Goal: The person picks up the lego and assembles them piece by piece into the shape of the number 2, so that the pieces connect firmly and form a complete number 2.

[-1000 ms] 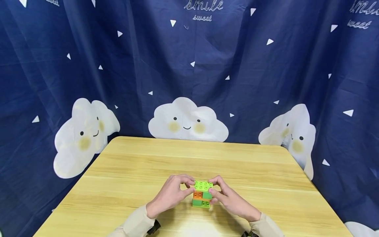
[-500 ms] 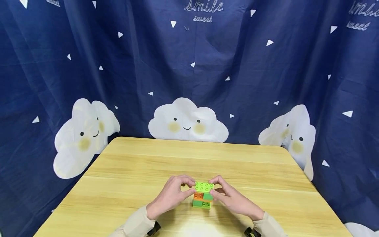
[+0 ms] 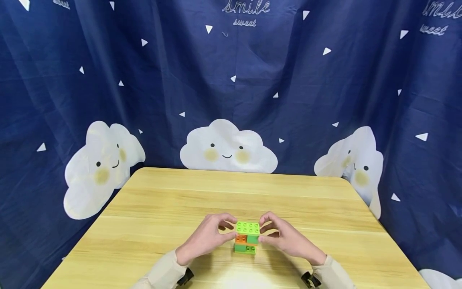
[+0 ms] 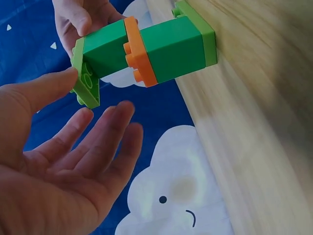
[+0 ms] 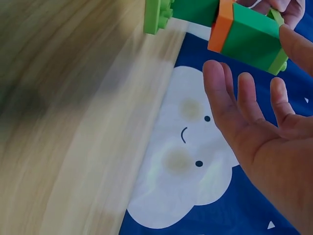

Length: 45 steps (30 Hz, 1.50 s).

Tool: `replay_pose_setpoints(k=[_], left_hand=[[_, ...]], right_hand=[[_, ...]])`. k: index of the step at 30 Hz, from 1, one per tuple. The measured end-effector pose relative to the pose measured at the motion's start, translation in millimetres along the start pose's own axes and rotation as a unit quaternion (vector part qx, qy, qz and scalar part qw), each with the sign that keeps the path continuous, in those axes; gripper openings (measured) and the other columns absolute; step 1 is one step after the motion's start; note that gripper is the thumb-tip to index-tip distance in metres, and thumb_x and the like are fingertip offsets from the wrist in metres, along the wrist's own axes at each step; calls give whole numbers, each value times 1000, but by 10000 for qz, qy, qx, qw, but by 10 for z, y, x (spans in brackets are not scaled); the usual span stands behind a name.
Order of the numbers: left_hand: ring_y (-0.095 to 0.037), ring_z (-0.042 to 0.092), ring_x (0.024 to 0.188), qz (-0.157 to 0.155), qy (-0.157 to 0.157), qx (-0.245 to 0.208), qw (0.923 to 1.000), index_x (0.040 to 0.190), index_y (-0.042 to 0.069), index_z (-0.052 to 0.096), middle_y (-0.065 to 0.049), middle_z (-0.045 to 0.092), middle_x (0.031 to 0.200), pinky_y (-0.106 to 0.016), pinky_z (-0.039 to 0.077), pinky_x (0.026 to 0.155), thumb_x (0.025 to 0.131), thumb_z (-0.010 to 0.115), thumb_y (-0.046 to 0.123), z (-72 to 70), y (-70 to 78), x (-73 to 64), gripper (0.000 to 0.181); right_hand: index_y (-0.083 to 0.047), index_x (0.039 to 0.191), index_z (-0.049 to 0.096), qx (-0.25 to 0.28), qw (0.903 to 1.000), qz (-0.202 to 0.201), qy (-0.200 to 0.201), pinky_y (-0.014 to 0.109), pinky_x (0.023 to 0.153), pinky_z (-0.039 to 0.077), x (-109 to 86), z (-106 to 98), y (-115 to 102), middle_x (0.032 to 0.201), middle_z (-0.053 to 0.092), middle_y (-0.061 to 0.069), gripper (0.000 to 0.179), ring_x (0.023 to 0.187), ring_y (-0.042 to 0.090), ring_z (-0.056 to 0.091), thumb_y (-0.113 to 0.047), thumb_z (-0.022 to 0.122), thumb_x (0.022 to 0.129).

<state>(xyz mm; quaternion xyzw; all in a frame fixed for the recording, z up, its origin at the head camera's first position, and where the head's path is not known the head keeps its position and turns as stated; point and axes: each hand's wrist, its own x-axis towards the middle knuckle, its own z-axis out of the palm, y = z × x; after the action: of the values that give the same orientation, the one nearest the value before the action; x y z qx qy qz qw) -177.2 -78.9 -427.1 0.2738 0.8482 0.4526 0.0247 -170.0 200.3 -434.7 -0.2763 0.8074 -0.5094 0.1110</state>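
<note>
A stack of toy building bricks stands upright on the table. Its top is a light green studded plate, which overhangs to the left. Beneath it come a green block, an orange plate, a second green block and a light green base plate. My left hand pinches the top plate's left end between thumb and index finger, the other fingers loosely extended. My right hand hovers beside the plate's right end, its fingers spread and relaxed; whether its thumb still touches the plate is unclear.
The light wooden table stretches out around the stack. A dark blue curtain with white clouds and triangles hangs behind and at both sides. Each wrist has a dark strap, beside beige sleeves.
My right hand has let go of the top plate's right end and drawn slightly to the right, its fingers opening. The left hand and the stack stay nearly in place.
</note>
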Motion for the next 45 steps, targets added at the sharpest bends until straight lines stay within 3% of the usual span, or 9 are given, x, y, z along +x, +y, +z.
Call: replay_pose_setpoints(k=[6, 11, 27, 45], left_hand=[[-18, 73, 95, -203, -351, -627, 9972, 121, 11, 67, -9, 71, 116, -26, 60, 82, 93, 77, 17, 10, -5, -9, 30], [-20, 74, 95, -231, -483, -1009, 9935, 125, 12, 61, -14, 69, 118, -26, 61, 79, 97, 72, 14, 43, -20, -22, 30], [-19, 75, 91, -197, -221, -862, 9958, 127, 12, 60, -15, 73, 116, -25, 59, 76, 102, 63, 20, 82, -53, -35, 27], [-22, 72, 101, -145, -130, -833, 9963, 142, 3, 54, -11, 73, 115, -25, 58, 87, 102, 61, 19, 100, -101, -29, 44]], right_hand=[[-10, 116, 51, 48, 9999, 108, -60, 30, 88, 59, 8, 30, 38, 121, 57, 12, 30, 110, 25, 66, -21, 72, 98], [-10, 116, 51, 70, 9998, 169, -108, 29, 89, 59, 8, 53, 48, 121, 58, 12, 30, 111, 28, 66, -23, 71, 98], [-10, 116, 50, 116, 9995, 303, 46, 30, 89, 57, 9, 77, 49, 123, 58, 12, 29, 113, 30, 65, -25, 69, 100], [-13, 119, 54, 19, 9945, 603, 852, 32, 86, 57, 51, 174, 107, 119, 60, 10, 26, 111, 28, 64, -27, 67, 101]])
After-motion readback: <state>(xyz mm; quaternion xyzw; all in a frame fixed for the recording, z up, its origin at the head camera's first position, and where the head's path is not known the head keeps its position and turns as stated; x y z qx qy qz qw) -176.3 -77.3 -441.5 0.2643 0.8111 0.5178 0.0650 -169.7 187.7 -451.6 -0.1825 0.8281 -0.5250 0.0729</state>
